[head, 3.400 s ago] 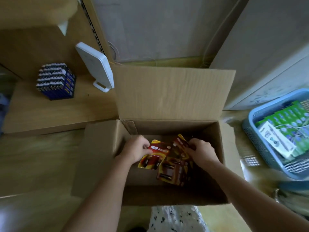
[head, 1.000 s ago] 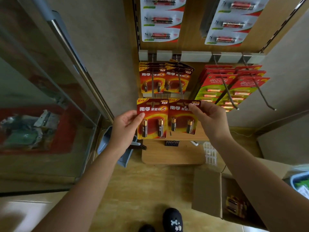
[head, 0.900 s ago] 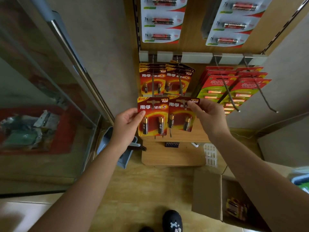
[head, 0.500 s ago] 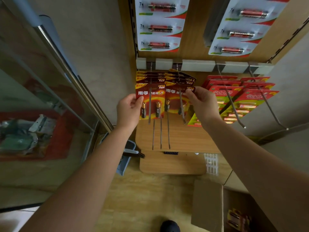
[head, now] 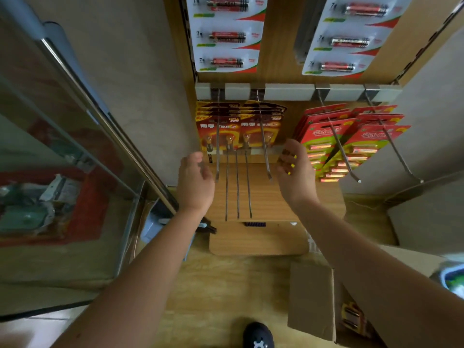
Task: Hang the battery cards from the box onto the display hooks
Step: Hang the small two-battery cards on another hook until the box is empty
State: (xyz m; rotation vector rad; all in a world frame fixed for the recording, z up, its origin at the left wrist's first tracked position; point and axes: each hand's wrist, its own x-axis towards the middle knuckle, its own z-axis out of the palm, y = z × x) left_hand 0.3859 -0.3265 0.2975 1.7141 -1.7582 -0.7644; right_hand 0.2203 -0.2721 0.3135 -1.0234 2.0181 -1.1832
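Seeing box (head: pixel 311 300) open at lower right, loose cards (head: pixel 352 315) inside | battery cards (head: pixel 241 128) hanging on the two left display hooks (head: pixel 265 154) | my left grip (head: pixel 195 182) and right grip (head: pixel 296 177) just below them, fingers loosely curled, both empty

Two bare forearms are reaching up from the bottom of the frame toward its centre. The left hand (head: pixel 195 183) and the right hand (head: pixel 297 172) are hovering level with each other, apart, palms facing inward, fingers loosely curled, holding nothing.
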